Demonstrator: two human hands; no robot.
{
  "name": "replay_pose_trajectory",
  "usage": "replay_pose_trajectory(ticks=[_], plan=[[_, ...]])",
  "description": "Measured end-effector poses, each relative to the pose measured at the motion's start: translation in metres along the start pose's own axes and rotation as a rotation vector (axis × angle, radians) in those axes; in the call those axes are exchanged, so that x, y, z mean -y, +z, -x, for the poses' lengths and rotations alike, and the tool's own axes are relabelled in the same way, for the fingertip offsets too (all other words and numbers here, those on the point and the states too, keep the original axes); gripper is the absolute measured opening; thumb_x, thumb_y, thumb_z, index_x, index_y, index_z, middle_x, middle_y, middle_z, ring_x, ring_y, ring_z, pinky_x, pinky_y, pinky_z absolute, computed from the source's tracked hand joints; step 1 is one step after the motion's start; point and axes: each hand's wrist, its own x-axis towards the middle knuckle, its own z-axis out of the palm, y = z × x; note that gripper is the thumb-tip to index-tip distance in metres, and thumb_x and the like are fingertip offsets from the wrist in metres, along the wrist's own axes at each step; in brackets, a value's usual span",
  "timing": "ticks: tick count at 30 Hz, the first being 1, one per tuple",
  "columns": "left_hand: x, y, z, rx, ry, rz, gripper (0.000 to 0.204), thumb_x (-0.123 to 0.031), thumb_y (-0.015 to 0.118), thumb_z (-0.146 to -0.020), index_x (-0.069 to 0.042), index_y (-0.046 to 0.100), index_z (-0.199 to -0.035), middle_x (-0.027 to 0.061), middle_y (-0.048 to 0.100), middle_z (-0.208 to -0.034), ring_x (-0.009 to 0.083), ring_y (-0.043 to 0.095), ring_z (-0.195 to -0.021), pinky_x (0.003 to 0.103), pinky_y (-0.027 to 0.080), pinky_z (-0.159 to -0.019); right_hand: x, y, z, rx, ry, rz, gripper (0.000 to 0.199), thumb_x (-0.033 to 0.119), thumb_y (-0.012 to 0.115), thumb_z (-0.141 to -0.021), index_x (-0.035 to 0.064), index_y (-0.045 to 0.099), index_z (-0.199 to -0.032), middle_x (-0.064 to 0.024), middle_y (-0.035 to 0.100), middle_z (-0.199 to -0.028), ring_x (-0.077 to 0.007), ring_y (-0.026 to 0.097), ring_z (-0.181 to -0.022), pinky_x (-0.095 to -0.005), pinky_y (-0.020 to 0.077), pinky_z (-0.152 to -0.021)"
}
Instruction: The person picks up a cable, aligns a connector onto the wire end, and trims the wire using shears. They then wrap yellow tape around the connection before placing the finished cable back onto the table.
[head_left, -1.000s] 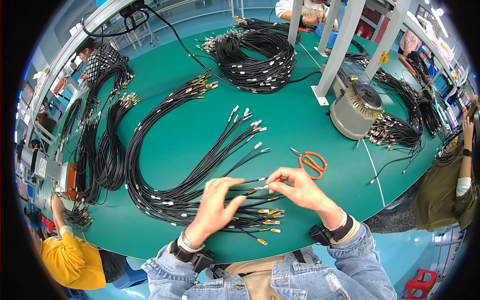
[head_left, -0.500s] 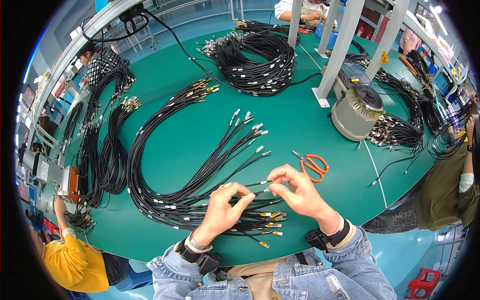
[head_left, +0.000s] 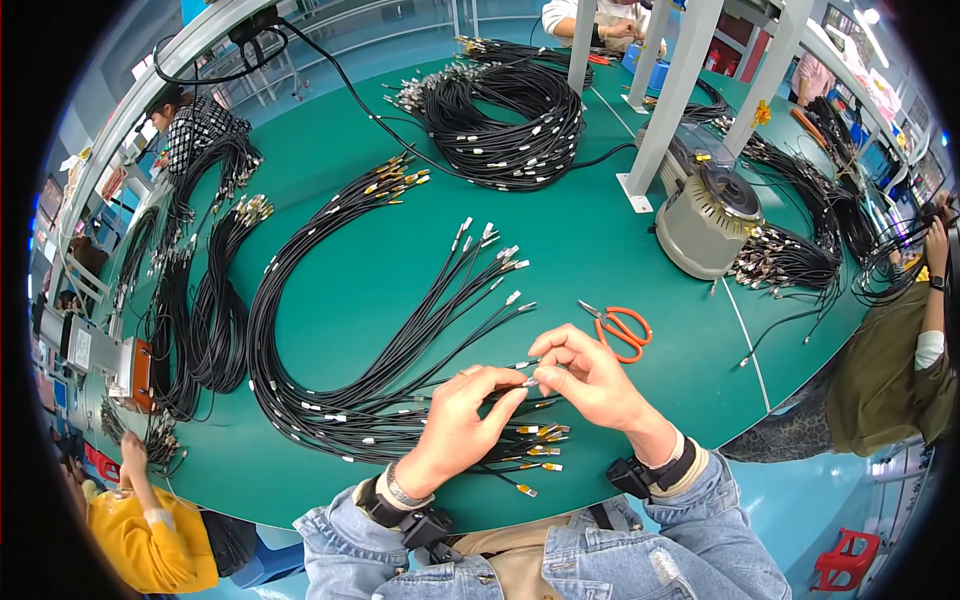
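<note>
Cable end: I see both hands meeting on one thin black cable [head_left: 500, 345] just below frame centre; its metal tip sits between the fingertips, at about the middle of the green table [head_left: 400, 250]
Long axis: from the fingertips the cable runs up and right toward the silver-tipped ends fanned out above centre, then the bundle sweeps left and curls back in a long loop
Left hand: left hand [head_left: 462, 420] comes up from the lower edge, fingers pinched on the cable tip, grasping it
Right hand: right hand [head_left: 590, 380] just right of it, thumb and forefinger closed on the same tip; the two hands touch at the fingertips
Bundle: black cable bundle [head_left: 300, 400] lies under and left of the hands; gold-tipped ends [head_left: 535, 450] splay out below the wrists
Hard to see: the tip itself is tiny and mostly covered by fingers, I cannot tell its exact shape; which strand in the bundle it belongs to is lost under the left hand
Cut off: table edge bends with the lens; both forearms leave at the bottom
Nearby: orange scissors [head_left: 622, 328] lie just right of the right hand, apart from it; grey round machine [head_left: 708, 215] stands further upper right
Open room: bare green surface shows between bundle loop and fanned ends, and right of the scissors toward the table's lower right rim
</note>
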Motion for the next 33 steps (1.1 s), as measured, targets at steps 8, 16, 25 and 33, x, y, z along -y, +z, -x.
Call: replay_pose_trajectory(ticks=[8,16,25,33], plan=[[-0.004,0.008,0.009,-0.037,-0.118,0.132,0.012,0.001,0.064,-0.082,0.002,0.063,-0.094,0.0087,0.065,-0.075,0.0107,0.062,-0.064,0.021,0.048,-0.057,-0.003,-0.006,0.002,0.038,0.016,-0.068,0.017,0.011,0.055,-0.091,0.0000,0.052,-0.104,-0.0039,0.059,-0.081,-0.0091,0.056,-0.075,-0.0237,0.0458,-0.067],[-0.003,0.009,0.011,-0.118,-0.086,0.159,0.011,0.003,0.062,-0.083,0.004,0.063,-0.093,0.0077,0.066,-0.075,0.0098,0.063,-0.066,0.020,0.048,-0.057,-0.013,-0.023,-0.002,-0.100,-0.043,-0.116,0.015,0.013,0.055,-0.091,-0.0006,0.057,-0.096,-0.0055,0.059,-0.081,-0.0115,0.056,-0.073,-0.0254,0.0458,-0.068],[-0.003,0.006,0.017,-0.158,-0.067,0.191,0.006,0.004,0.060,-0.083,0.004,0.060,-0.088,0.0087,0.066,-0.074,0.0083,0.061,-0.065,0.019,0.047,-0.056,0.011,-0.073,0.014,-0.355,-0.028,0.048,0.016,0.015,0.056,-0.091,0.0001,0.059,-0.092,-0.0034,0.059,-0.078,-0.0100,0.055,-0.072,-0.0244,0.0453,-0.068],[-0.002,0.011,0.017,-0.146,-0.157,0.186,0.006,0.004,0.060,-0.084,0.002,0.054,-0.086,0.0071,0.064,-0.072,0.0062,0.058,-0.061,0.018,0.044,-0.054,0.061,-0.248,0.040,-1.001,-0.216,0.589,0.020,0.020,0.059,-0.087,0.0014,0.063,-0.093,0.0004,0.060,-0.078,-0.0076,0.050,-0.071,-0.0224,0.0406,-0.066]])
